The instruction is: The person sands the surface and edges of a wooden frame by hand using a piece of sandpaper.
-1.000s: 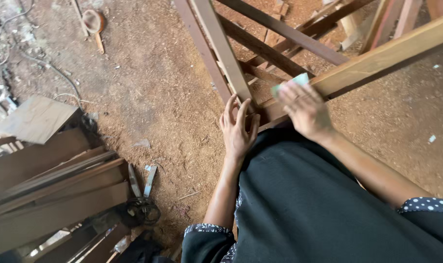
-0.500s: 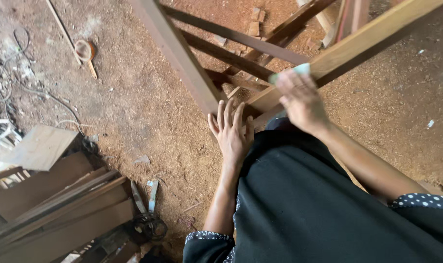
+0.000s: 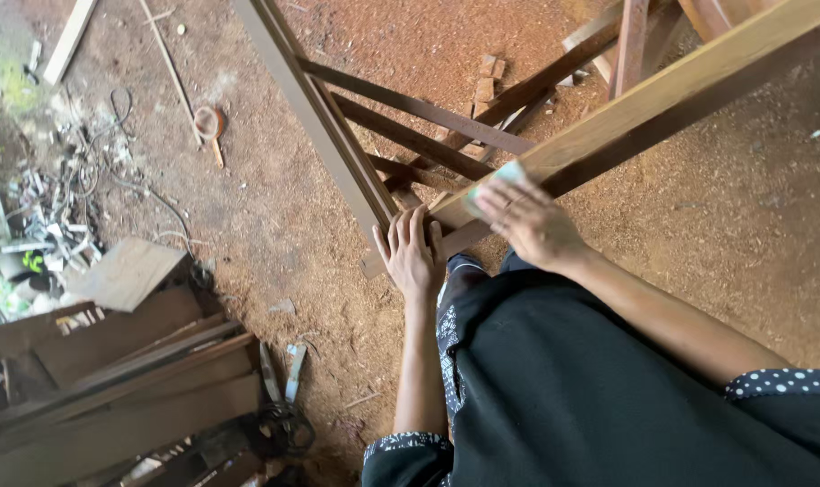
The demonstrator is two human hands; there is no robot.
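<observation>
Right hand presses a pale green sanding pad flat on the light wooden rail, fingers closed over it. Left hand, fingers spread and holding nothing, braces the frame's dark leg at the joint. Judgement: rub along the grain with even pressure, keeping the brace firm.

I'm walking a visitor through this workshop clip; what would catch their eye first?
The pale wooden rail slanting across the upper right stands out, with the right hand pressing a small pale green pad on it. Beside it, the left hand rests flat at the corner of the dark wooden frame. Lower left lies a pile of dark boards on the sawdust-covered floor.
</observation>
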